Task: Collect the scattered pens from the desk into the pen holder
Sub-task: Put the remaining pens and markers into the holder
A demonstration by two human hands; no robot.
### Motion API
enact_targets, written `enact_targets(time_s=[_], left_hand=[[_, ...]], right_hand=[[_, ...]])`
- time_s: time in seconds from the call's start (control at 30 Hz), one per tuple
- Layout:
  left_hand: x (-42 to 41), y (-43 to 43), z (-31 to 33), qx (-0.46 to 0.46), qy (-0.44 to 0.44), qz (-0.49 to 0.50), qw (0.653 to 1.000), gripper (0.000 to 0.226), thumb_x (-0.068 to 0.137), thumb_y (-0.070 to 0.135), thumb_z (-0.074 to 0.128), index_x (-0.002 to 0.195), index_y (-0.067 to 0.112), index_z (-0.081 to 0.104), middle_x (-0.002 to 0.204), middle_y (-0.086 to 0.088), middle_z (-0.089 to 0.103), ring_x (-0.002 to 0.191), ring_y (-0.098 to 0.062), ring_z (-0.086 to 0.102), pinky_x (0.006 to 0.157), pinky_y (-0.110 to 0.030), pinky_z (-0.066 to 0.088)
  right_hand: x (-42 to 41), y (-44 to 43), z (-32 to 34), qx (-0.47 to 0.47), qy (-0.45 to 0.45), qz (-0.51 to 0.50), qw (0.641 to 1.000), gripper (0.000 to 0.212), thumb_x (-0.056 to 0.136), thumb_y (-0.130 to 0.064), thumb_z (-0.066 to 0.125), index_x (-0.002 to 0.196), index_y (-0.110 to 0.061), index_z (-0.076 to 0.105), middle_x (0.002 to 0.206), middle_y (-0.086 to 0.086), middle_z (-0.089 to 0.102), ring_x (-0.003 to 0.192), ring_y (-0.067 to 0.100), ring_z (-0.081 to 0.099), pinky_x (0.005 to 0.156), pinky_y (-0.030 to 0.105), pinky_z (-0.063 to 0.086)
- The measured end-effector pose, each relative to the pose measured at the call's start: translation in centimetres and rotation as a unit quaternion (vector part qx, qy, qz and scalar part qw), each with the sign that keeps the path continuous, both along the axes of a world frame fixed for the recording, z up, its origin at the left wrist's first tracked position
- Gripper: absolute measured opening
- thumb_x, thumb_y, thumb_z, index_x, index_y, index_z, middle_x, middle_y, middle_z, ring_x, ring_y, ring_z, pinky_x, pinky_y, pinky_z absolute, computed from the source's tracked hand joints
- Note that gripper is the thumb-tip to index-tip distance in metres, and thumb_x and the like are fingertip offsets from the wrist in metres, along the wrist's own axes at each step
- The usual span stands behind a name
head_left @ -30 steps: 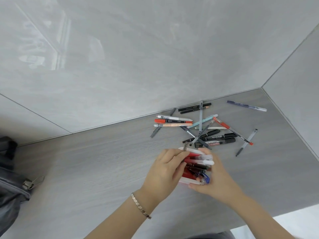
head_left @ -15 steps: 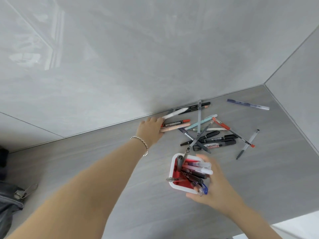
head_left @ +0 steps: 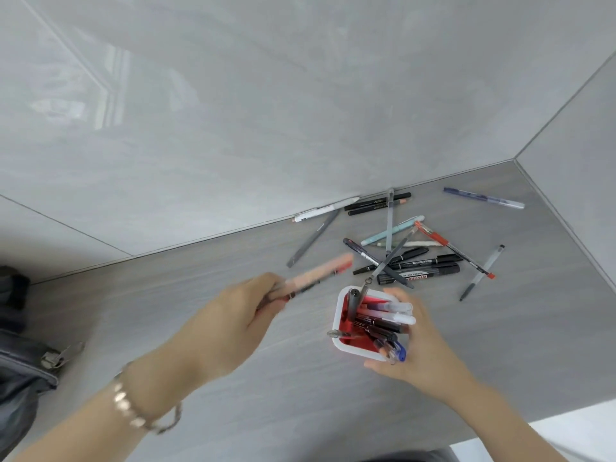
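Observation:
A white pen holder (head_left: 340, 323) with a red inside stands on the grey desk and holds several pens. My right hand (head_left: 421, 345) wraps its right side and grips it. My left hand (head_left: 230, 323), blurred by motion, is closed on two pens (head_left: 320, 275), one peach and one with a red cap, held just left of the holder and above the desk. A pile of scattered pens (head_left: 413, 258) lies behind the holder. A white pen (head_left: 325, 211) rests against the wall, a grey pen (head_left: 313, 238) lies beside it, and a blue pen (head_left: 483, 197) sits far right.
Glossy grey walls (head_left: 300, 111) close the desk at the back and right. A dark bag (head_left: 20, 361) with a metal clasp sits at the left edge. The desk's front edge (head_left: 500, 425) runs at the lower right, with white floor beyond.
My left hand reached to the pens by the wall, took the peach and red-capped pens, and has drawn back toward the holder. My right hand has stayed on the holder.

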State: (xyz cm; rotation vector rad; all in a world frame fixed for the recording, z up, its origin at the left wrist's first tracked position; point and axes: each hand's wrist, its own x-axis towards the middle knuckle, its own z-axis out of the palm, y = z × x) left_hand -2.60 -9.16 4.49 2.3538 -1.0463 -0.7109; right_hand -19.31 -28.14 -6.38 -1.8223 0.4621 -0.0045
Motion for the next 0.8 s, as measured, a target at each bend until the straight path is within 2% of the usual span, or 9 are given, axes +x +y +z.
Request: enact_targets(time_s=[0.07, 0.13, 0.23, 0.3, 0.4, 0.53, 0.63, 0.73, 0.8], left_hand=[[-0.9, 1.4, 1.9, 0.038, 0.014, -0.026, 0.999, 0.008, 0.092, 0.026, 0.045, 0.088, 0.03, 0.051, 0.078, 0.015, 0.055, 0.073, 0.0, 0.048, 0.063, -0.012, 0.037], [-1.6, 1.7, 2.8, 0.071, 0.023, -0.044, 0.996, 0.008, 0.092, 0.029, 0.042, 0.088, 0.032, 0.048, 0.076, 0.011, 0.053, 0.08, -0.004, 0.047, 0.067, -0.014, 0.037], [-2.5, 0.5, 2.1, 0.114, -0.032, -0.085, 0.989, 0.009, 0.095, 0.028, 0.036, 0.093, 0.03, 0.044, 0.085, 0.015, 0.05, 0.08, -0.009, 0.051, 0.067, -0.018, 0.038], [-3.1, -1.0, 0.7, 0.175, -0.119, -0.113, 0.971, 0.017, 0.095, 0.022, 0.034, 0.109, 0.022, 0.043, 0.101, 0.006, 0.052, 0.09, -0.022, 0.055, 0.072, -0.031, 0.042], [-3.9, -3.7, -1.4, 0.222, -0.226, -0.154, 0.936, 0.026, 0.091, 0.013, 0.036, 0.117, 0.012, 0.039, 0.105, -0.006, 0.053, 0.089, -0.027, 0.058, 0.062, -0.033, 0.034], [-4.1, -7.4, -1.2, 0.154, -0.255, -0.184, 0.937, 0.026, 0.096, 0.025, 0.038, 0.116, 0.009, 0.044, 0.109, -0.011, 0.051, 0.094, -0.031, 0.058, 0.063, -0.034, 0.035], [-4.1, -8.3, -2.5, 0.059, -0.176, -0.186, 0.965, 0.025, 0.095, 0.024, 0.041, 0.109, 0.006, 0.051, 0.107, -0.015, 0.05, 0.091, -0.035, 0.055, 0.068, -0.039, 0.044], [-5.1, -7.0, -5.9, -0.045, -0.185, -0.145, 0.971, 0.018, 0.09, 0.021, 0.047, 0.098, 0.007, 0.056, 0.099, -0.014, 0.058, 0.085, -0.03, 0.051, 0.074, -0.045, 0.052], [-6.3, -5.9, -7.4, -0.069, -0.149, -0.084, 0.983, 0.027, 0.091, 0.031, 0.038, 0.105, 0.013, 0.052, 0.112, -0.008, 0.056, 0.095, -0.023, 0.042, 0.084, -0.041, 0.05]], right_hand=[[0.0, 0.0, -0.2, -0.004, -0.001, 0.006, 1.0, 0.088, 0.046, -0.036, 0.081, 0.112, -0.064, 0.029, 0.124, -0.015, 0.04, 0.119, -0.001, 0.043, 0.099, 0.022, 0.043], [0.1, -0.1, -0.2, -0.013, -0.011, 0.012, 1.0, 0.087, 0.048, -0.032, 0.083, 0.117, -0.054, 0.034, 0.124, -0.015, 0.042, 0.121, 0.006, 0.044, 0.101, 0.036, 0.046], [0.1, 0.1, 0.1, -0.013, -0.016, 0.014, 1.0, 0.083, 0.045, -0.038, 0.079, 0.106, -0.066, 0.032, 0.122, -0.024, 0.041, 0.121, 0.004, 0.043, 0.102, 0.032, 0.046], [0.0, 0.1, -0.1, -0.007, -0.009, 0.014, 1.0, 0.087, 0.045, -0.036, 0.08, 0.11, -0.065, 0.029, 0.13, -0.011, 0.037, 0.126, 0.009, 0.041, 0.104, 0.041, 0.044], [-0.1, -0.1, -0.5, 0.007, -0.001, 0.013, 1.0, 0.089, 0.046, -0.031, 0.082, 0.113, -0.06, 0.032, 0.132, -0.002, 0.037, 0.126, 0.013, 0.042, 0.102, 0.045, 0.045], [-0.3, 0.0, -0.6, 0.001, -0.003, 0.012, 1.0, 0.09, 0.048, -0.028, 0.083, 0.112, -0.063, 0.03, 0.134, -0.002, 0.035, 0.128, 0.013, 0.04, 0.104, 0.042, 0.043], [-0.2, 0.1, -0.4, -0.01, -0.002, 0.009, 1.0, 0.086, 0.047, -0.029, 0.082, 0.104, -0.068, 0.031, 0.126, -0.009, 0.038, 0.12, 0.008, 0.042, 0.097, 0.026, 0.043], [-0.2, 0.1, -0.8, -0.015, 0.003, -0.004, 1.0, 0.087, 0.043, -0.037, 0.081, 0.113, -0.054, 0.033, 0.126, -0.002, 0.04, 0.117, 0.009, 0.047, 0.096, 0.03, 0.046], [-0.1, -0.1, -1.4, -0.017, 0.0, 0.005, 1.0, 0.09, 0.046, -0.032, 0.084, 0.12, -0.045, 0.034, 0.129, 0.001, 0.041, 0.119, 0.013, 0.047, 0.095, 0.033, 0.047]])
